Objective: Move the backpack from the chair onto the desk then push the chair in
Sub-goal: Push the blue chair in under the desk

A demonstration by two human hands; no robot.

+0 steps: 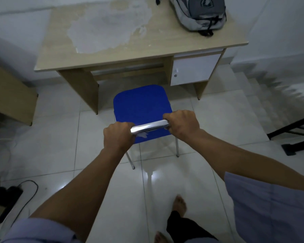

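At frame center, left hand and right hand were both closed on the top rail of the chair, the desk opening lay straight above, and the backpack sat upper right on the desk.

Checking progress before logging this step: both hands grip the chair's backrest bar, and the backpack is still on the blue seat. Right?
Not quite. The head view shows the backpack on the desk, at its far right corner; the blue seat is bare. The left hand and right hand do grip the bar.
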